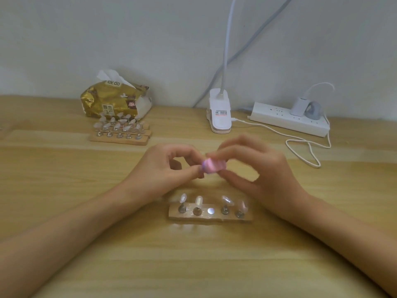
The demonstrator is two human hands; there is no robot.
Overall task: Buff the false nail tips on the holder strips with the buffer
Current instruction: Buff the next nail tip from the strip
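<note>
In the head view, your right hand (257, 168) holds the small pink block buffer (213, 166) in a narrow grip, thumb below and fingertips on top, above the pale wooden bench (86, 265) and just beyond the near wooden holder strip (211, 215). Your left hand (169, 166) has its grip pinched shut at the buffer's left end. Blur hides what it pinches, but it is probably a single nail tip, since the strip's middle seat shows only a bare metal disc (211, 211) between four clear false nail tips (198, 201) still standing on their posts. More tips wait on the far wooden holder strips (120, 134) at far left, in front of the gold tissue pack (113, 100). The white clip lamp (219, 117) and white power strip (290, 119) lie far right, well apart from your work. To buff well, pinch the piece low so its surface stays exposed, lay the buffer flat and use short, light strokes along its length. Turn the piece between passes so the sides get equal wear. Keep both hands close over the strip, so reseating it on the disc is a small move.
</note>
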